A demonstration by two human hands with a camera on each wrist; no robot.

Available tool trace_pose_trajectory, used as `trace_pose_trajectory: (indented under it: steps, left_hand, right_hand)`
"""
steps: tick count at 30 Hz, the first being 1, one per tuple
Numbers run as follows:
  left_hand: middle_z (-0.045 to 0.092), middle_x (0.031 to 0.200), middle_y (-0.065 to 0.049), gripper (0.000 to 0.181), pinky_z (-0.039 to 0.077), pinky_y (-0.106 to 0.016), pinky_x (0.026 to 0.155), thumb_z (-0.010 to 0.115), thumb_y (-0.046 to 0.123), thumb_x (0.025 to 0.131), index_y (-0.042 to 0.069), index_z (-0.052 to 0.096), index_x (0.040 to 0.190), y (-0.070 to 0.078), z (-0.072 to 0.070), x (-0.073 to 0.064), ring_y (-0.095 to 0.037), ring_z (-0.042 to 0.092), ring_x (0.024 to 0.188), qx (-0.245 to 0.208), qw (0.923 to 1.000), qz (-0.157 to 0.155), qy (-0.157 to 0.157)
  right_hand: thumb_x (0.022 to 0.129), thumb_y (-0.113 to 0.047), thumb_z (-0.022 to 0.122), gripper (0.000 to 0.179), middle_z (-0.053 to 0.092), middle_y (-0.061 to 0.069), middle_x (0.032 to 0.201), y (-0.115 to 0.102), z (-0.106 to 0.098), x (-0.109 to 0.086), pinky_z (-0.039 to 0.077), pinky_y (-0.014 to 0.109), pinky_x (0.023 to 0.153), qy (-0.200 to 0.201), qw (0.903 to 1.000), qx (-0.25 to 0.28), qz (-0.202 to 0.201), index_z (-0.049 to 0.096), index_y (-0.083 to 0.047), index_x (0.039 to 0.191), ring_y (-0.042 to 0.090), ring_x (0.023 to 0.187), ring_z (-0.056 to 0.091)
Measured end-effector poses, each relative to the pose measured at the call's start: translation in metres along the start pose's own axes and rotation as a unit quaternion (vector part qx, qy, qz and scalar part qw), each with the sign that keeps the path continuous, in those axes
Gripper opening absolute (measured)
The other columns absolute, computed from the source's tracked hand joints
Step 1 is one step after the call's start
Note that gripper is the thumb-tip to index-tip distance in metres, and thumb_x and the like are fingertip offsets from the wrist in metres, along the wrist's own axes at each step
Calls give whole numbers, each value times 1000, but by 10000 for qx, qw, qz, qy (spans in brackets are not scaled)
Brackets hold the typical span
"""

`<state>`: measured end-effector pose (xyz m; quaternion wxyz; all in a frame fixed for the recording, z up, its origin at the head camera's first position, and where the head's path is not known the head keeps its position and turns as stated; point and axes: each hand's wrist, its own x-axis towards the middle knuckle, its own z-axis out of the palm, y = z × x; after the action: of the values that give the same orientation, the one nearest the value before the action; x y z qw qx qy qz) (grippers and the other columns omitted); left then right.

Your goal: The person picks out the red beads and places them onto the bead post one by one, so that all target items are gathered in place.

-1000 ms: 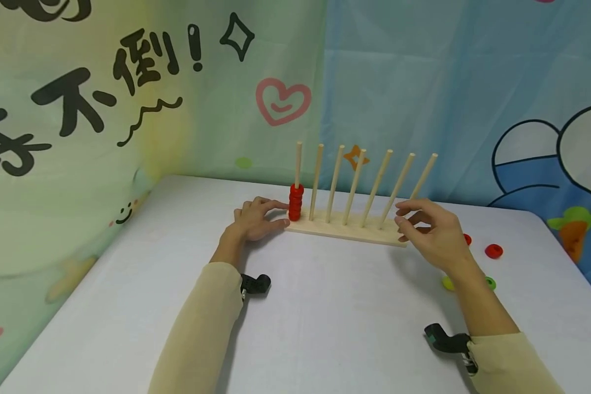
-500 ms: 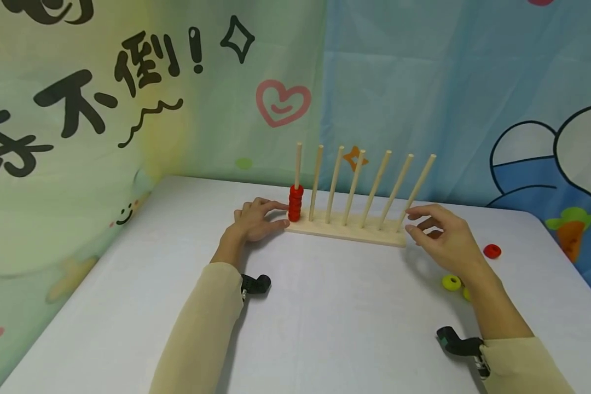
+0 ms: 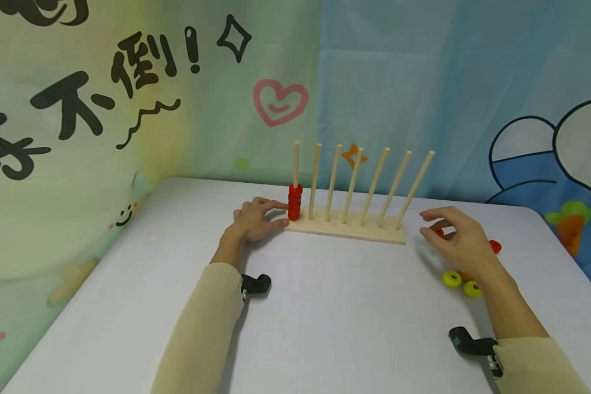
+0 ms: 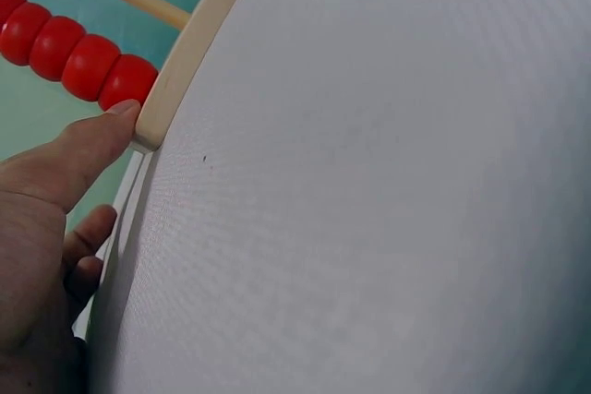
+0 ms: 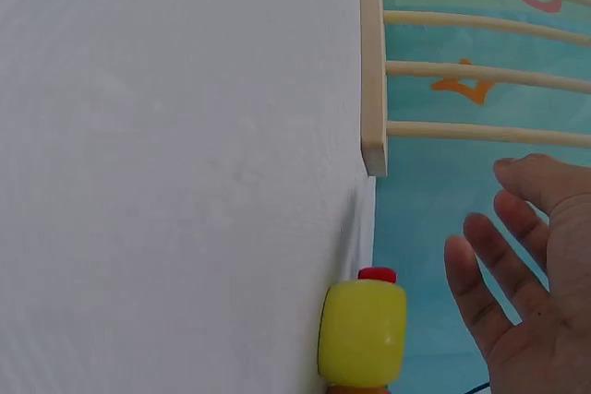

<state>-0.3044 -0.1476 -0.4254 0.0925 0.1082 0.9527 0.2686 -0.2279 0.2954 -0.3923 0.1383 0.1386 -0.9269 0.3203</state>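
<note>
A wooden peg rack with a row of upright pegs stands toward the back of the table. On its leftmost peg sits a stack of red beads. My left hand grips the left end of the base between thumb and index finger; in the left wrist view the thumb lies by the lowest bead. To the right of the rack, my right hand hovers with fingers loosely bent. The right wrist view shows nothing in its fingers. A red bead shows between those fingers, apparently beyond them.
Under the right forearm lie two yellow beads, with an orange bead partly hidden. Farther back is another red bead. A printed cloth hangs behind the white table.
My right hand has moved right, away from the right end of the rack, and the yellow beads have come into fuller view. My left hand has stayed at the base.
</note>
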Motion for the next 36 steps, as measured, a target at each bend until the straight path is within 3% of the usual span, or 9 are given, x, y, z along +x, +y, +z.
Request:
trace_pose_trajectory:
  steps: [2, 8, 13, 17, 21, 29, 36]
  left_hand:
    - [38, 158, -8, 53, 24, -57, 108, 60, 58, 96, 40, 56, 145, 0, 0, 1, -38, 32, 140, 4, 10000, 8, 3]
    - [38, 158, -8, 52, 25, -57, 107, 60, 58, 96, 41, 56, 144, 0, -1, 1, -37, 33, 140, 22, 10000, 10, 21]
    - [38, 158, -8, 52, 25, -57, 107, 60, 58, 96, 41, 56, 145, 1, -1, 0, -37, 33, 140, 43, 10000, 9, 2]
    - [38, 158, -8, 52, 25, -57, 107, 60, 57, 96, 40, 56, 145, 3, -2, -1, -38, 32, 141, 29, 10000, -15, -19]
    - [38, 159, -8, 51, 25, -56, 107, 61, 57, 96, 41, 56, 145, 3, -3, -2, -37, 32, 141, 30, 10000, -47, -10]
    - [38, 158, -7, 52, 25, -56, 107, 60, 58, 96, 42, 56, 145, 0, -2, 0, -37, 34, 140, 81, 10000, -13, 19]
    - [39, 158, -8, 51, 25, -57, 107, 60, 58, 96, 42, 56, 145, 0, -2, 0, -37, 34, 140, 88, 9999, 28, 68]
  right_hand:
    - [95, -14, 73, 35, 66, 9, 124, 3, -2, -2, 41, 1, 77, 14, 10000, -93, 24, 66, -9, 129, -10, 90, 56]
    - [97, -19, 72, 37, 63, 15, 129, 10, -7, -3, 40, 7, 75, -186, 9987, -441, 184, 64, -8, 132, 30, 104, 66]
    - [100, -26, 68, 44, 54, 22, 141, 13, -13, -2, 53, 38, 85, -530, 9947, -614, 628, 59, -8, 138, 43, 113, 61]
    - [102, -31, 65, 49, 46, 26, 149, 12, -17, 1, 52, 64, 89, -746, 9903, -636, 985, 54, -8, 143, 50, 121, 56]
    - [102, -34, 64, 52, 46, 29, 148, 12, -18, 4, 52, 65, 89, -998, 9861, -715, 1120, 52, -7, 145, 53, 123, 55]
    - [101, -39, 64, 59, 54, 38, 138, 14, -19, 6, 58, 53, 78, -1576, 9758, -952, 1181, 49, -7, 148, 55, 120, 54]
    - [99, -34, 66, 59, 52, 36, 141, 12, -17, 9, 56, 59, 86, -1803, 9701, -1040, 1249, 48, -5, 148, 56, 122, 54]
